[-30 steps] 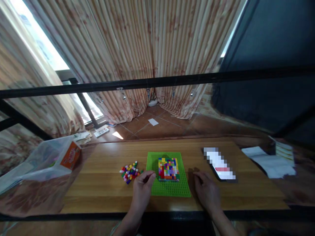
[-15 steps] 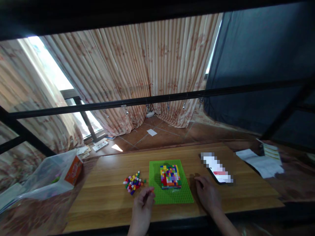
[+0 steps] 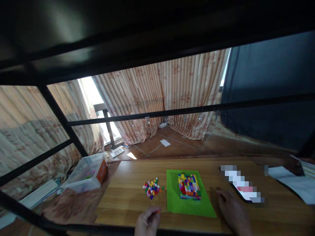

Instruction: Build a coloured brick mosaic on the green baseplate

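Orange plastic, barely a speck: a tiny orange brick (image 3: 157, 212) sits pinched at the fingertips of the person's left hand (image 3: 147, 223), low over the wooden table (image 3: 128, 203) and just left of the green baseplate (image 3: 174, 197). The right hand (image 3: 233, 214) lies loosely spread, holding nothing, beside the plate's right edge. Hard, light and slick, the brick looks apt to squirt free; its 2 side faces seem the surest hold. A heap of loose bricks (image 3: 152, 188) lies nearby.

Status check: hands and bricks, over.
Left hand pinches small orange brick. Right hand flat on table, beside green baseplate. Loose bricks lie left of baseplate.
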{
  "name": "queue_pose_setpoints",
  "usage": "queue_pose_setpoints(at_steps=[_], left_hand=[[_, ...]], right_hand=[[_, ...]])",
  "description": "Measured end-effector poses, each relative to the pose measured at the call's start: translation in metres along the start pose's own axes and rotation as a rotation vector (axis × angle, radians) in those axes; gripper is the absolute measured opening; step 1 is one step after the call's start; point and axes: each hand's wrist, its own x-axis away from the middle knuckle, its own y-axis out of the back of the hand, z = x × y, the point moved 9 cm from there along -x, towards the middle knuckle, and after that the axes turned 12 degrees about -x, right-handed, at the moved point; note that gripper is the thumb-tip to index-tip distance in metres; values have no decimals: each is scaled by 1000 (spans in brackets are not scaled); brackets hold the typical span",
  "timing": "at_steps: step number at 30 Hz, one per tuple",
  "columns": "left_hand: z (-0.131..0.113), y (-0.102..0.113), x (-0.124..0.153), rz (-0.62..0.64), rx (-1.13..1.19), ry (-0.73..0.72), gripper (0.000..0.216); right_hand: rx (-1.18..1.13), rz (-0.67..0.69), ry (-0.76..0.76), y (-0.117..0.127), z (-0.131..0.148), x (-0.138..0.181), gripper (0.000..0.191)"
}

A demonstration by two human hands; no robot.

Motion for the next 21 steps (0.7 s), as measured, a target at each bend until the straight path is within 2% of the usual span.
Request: queue_pose_setpoints(at_steps=[5, 9, 13, 16, 21], left_hand=[[-6, 10, 11, 14, -14, -15, 51], [-13, 3, 19, 82, -100, -47, 43], [-25, -5, 32, 39, -162, -80, 30], [-41, -13, 42, 56, -196, -101, 21], [-61, -20, 43, 52, -193, -110, 20]], right_hand=[[31, 24, 7, -3, -4, -1, 38], [17, 41, 10, -3, -2, 0, 40], [18, 36, 21, 2, 6, 1, 40], [15, 26, 25, 6, 12, 2, 40], [11, 31, 20, 8, 16, 2, 38]])
